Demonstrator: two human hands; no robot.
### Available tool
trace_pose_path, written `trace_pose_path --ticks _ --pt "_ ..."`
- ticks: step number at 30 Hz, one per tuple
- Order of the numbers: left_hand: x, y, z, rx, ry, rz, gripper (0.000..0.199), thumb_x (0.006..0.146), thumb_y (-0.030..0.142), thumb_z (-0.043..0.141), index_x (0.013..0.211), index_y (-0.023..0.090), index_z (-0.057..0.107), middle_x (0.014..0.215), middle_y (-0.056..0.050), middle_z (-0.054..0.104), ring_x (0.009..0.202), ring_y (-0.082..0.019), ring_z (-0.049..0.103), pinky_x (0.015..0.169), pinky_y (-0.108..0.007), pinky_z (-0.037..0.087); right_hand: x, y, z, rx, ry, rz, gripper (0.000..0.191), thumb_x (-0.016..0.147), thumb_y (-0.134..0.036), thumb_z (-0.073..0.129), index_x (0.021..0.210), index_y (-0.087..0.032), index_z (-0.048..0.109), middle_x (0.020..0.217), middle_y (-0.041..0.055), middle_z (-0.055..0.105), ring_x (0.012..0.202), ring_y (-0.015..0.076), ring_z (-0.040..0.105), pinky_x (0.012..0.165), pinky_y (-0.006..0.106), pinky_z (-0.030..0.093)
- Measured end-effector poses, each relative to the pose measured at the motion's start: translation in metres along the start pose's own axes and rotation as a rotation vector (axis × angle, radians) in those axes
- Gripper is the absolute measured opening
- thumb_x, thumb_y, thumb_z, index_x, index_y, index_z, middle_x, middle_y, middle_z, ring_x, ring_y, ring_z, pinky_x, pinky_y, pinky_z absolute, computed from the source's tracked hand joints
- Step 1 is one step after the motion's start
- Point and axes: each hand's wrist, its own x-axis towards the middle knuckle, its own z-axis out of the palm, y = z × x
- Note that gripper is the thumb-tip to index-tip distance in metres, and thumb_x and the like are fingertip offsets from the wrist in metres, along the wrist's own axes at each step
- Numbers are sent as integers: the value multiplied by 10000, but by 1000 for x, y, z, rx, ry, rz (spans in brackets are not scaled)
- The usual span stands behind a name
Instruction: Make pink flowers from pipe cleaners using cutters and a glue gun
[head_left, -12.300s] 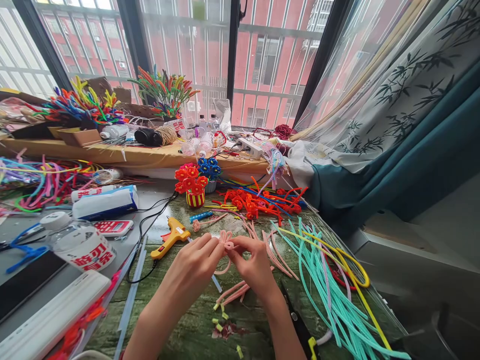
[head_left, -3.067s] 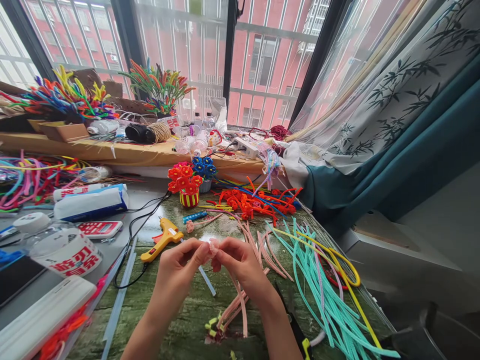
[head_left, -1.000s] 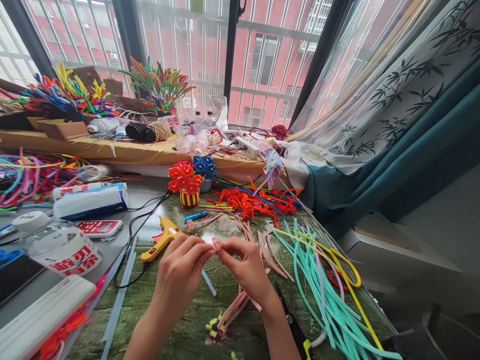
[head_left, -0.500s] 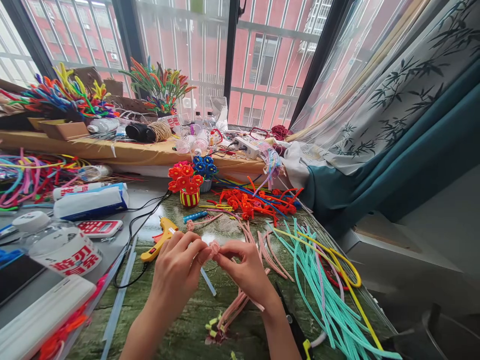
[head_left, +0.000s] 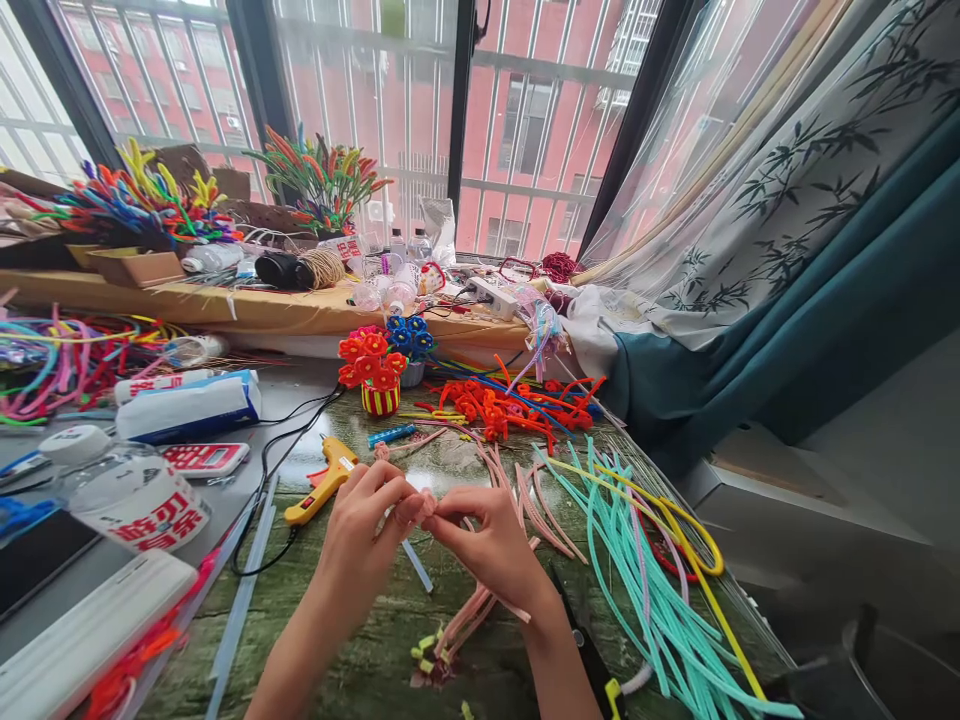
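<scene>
Between the fingertips of both hands is a small pink pipe-cleaner flower (head_left: 427, 502), partly covered by the fingers. My left hand (head_left: 369, 525) pinches it from the left, and my right hand (head_left: 484, 535) grips its right side. Pink pipe cleaners (head_left: 536, 505) lie behind and beneath my right hand. Just beyond my left hand rests another curled pink piece (head_left: 382, 453). A yellow glue gun (head_left: 324, 482) lies left of my left hand. Below the hands is a bundle of pink stems (head_left: 459, 622) with small yellow-green pieces at its end.
Turquoise pipe cleaners (head_left: 637, 570) spread over the right side, near black-handled scissors (head_left: 581, 640). Red pipe-cleaner pieces (head_left: 495, 400) lie at the back beside a striped pot of red flowers (head_left: 380, 400). A plastic bottle (head_left: 124, 490) and a white power bank-like box (head_left: 97, 630) stand left.
Both hands stay almost in place, with the fingers shifting slightly around the pink flower. The view has moved a little, so things on the left appear slightly further right.
</scene>
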Motion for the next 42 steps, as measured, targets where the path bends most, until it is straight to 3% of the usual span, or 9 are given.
trace_pose_path --ticks 5,17,25,29,42 --pt "2 1 -2 -48 -32 -46 335 942 292 439 645 200 564 723 -9 556 721 -175 493 658 -291 393 -1 -1 -1 -16 4 -36 302 869 -395 630 706 -172 752 649 14 635 615 142 510 588 261 389" --pt "2 -1 -2 50 -19 -14 406 935 339 460 572 199 576 697 -15 513 695 -176 470 643 -297 379 -1 2 0 -62 0 -44 248 872 -306 625 701 -172 745 600 -12 554 583 129 455 561 259 338" --pt "3 4 -1 -111 -8 -69 183 875 356 578 768 215 621 792 -13 619 800 -193 570 732 -315 451 0 0 -2 -17 73 -39 270 863 -382 635 742 -181 769 648 11 604 610 143 487 573 266 372" --pt "1 6 -3 -198 -11 -116 170 864 348 603 759 215 620 787 -7 621 802 -185 577 734 -307 455 0 0 -2 -25 62 -64 218 875 -326 625 792 -200 783 633 1 574 609 142 476 568 264 366" --pt "1 4 -5 -322 -41 -213 227 859 409 609 772 221 703 754 -10 655 740 -172 599 672 -295 467 0 -1 -3 -67 37 -67 234 881 -265 618 699 -163 723 626 -6 540 602 134 461 580 263 348"
